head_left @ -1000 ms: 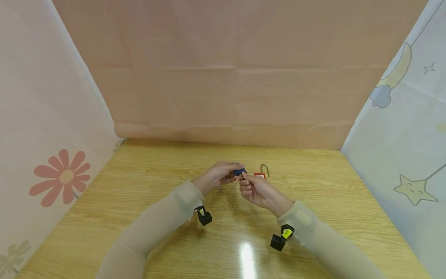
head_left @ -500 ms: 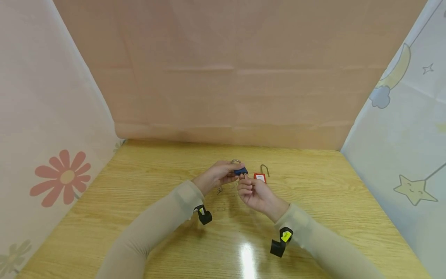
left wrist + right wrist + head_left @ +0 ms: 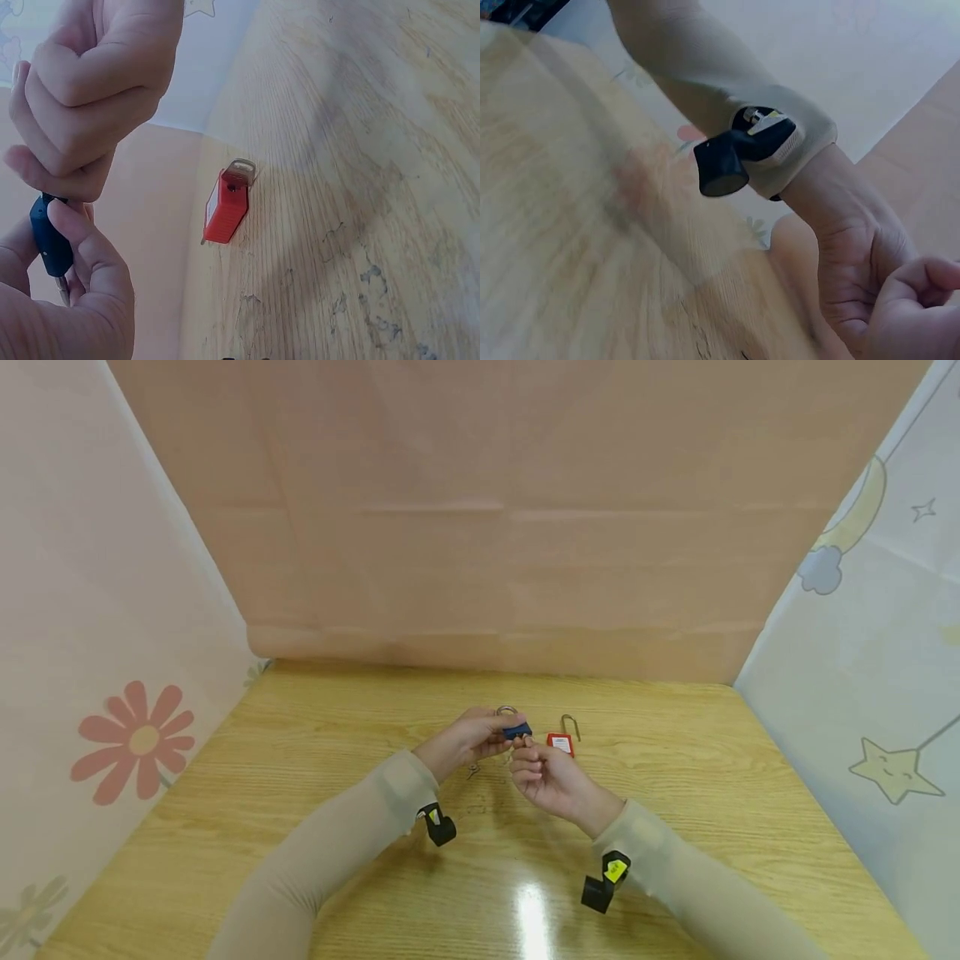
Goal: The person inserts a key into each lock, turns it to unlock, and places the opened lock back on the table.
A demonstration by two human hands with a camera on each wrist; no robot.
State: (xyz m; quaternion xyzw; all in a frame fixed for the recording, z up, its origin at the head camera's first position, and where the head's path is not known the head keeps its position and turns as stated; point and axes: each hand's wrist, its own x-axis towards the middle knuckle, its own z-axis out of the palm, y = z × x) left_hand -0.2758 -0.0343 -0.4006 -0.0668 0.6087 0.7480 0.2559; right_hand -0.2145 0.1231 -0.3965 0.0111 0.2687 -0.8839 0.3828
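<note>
My left hand (image 3: 477,735) holds a blue padlock (image 3: 517,730) just above the table, thumb on its body, the steel shackle pointing away. Closed on the padlock's near end are the curled fingers of my right hand (image 3: 551,777), pinching a small key that they almost wholly hide. In the left wrist view the blue padlock (image 3: 51,238) sits between the left thumb and fingers, and the right hand (image 3: 97,105) meets its keyhole end. Beside the right hand lies a red padlock (image 3: 560,743) with a white label, its long shackle raised.
Small metal keys (image 3: 472,770) lie on the wooden table (image 3: 360,727) below the left hand; other small thin items near them are too faint to tell. A pink backdrop (image 3: 487,568) rises behind the table, with patterned cloths at both sides.
My right hand has shifted slightly left and toward me with its wrist turned, so more of the red padlock shows. The left hand stays nearly still with the blue padlock.
</note>
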